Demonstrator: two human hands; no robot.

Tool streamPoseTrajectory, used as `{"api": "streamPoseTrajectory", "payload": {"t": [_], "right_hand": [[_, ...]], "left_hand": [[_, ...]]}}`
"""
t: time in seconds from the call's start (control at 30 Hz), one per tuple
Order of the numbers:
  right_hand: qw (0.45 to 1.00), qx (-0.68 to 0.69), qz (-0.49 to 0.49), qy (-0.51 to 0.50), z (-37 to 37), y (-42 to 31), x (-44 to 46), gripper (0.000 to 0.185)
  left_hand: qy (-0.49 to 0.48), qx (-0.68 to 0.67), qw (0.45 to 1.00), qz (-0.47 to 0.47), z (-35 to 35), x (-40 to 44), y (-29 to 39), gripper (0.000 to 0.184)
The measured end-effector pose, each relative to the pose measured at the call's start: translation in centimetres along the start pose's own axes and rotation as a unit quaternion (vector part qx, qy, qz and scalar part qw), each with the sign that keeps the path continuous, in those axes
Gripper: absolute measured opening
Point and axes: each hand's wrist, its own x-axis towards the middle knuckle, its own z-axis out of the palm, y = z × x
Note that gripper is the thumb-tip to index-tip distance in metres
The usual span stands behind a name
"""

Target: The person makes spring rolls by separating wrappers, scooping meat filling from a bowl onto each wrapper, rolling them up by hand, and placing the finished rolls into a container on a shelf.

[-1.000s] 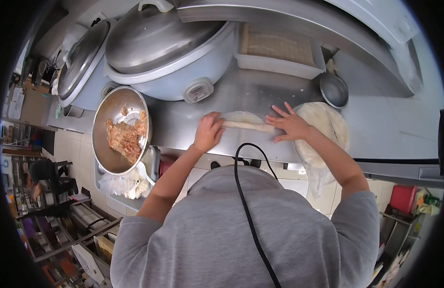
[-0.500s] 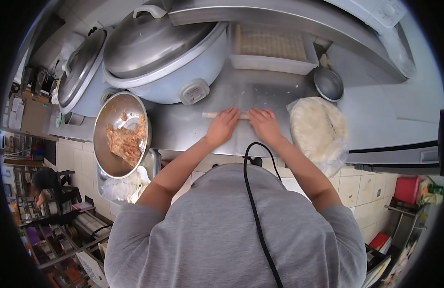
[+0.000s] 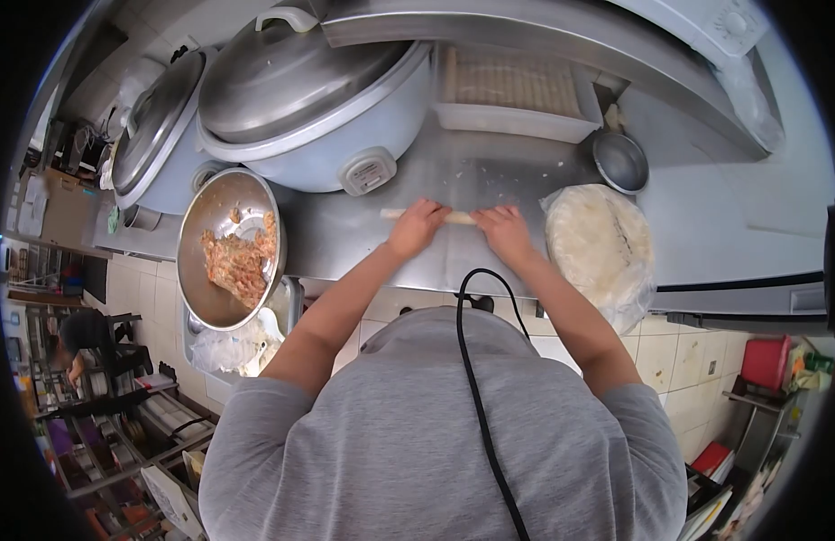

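Observation:
A thin, pale uncooked spring roll (image 3: 459, 217) lies crosswise on the steel counter in front of me. My left hand (image 3: 418, 227) has its fingers curled over the roll left of its middle, and the roll's left end pokes out past the hand. Around the right end, my right hand (image 3: 502, 231) is closed and hides the tip. Between the two hands a short length of the roll shows. Right of my right hand sits a stack of round, pale wrappers (image 3: 598, 239) in a clear plastic bag.
A steel bowl (image 3: 190, 248) of minced filling (image 3: 237, 267) stands at the left. Behind it are two large lidded cookers (image 3: 314, 149). At the back, a white tray (image 3: 517, 120) holds several rolls, beside a small metal pan (image 3: 621, 162). Another person (image 3: 88, 338) is far left.
My hands have moved slightly apart along the spring roll, so more of it shows between them. The fingers look more curled than before.

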Motion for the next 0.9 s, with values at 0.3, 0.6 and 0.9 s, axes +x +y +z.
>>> {"api": "streamPoseTrajectory", "payload": {"t": [0.3,0.6,0.9], "right_hand": [[0.988,0.064,0.116,-0.081,-4.4,-1.2,-1.0,0.029],[0.947,0.272,0.156,-0.077,-10.7,-2.3,5.5,0.024],[0.927,0.353,0.117,0.05,-18.1,-6.8,9.0,0.013]], "left_hand": [[-0.041,-0.011,0.998,-0.056,-1.5,-2.1,3.2,0.03],[-0.115,-0.207,0.962,-0.134,-3.0,6.6,5.5,0.04],[-0.064,-0.413,0.879,-0.229,-9.3,8.5,8.2,0.011]]}}
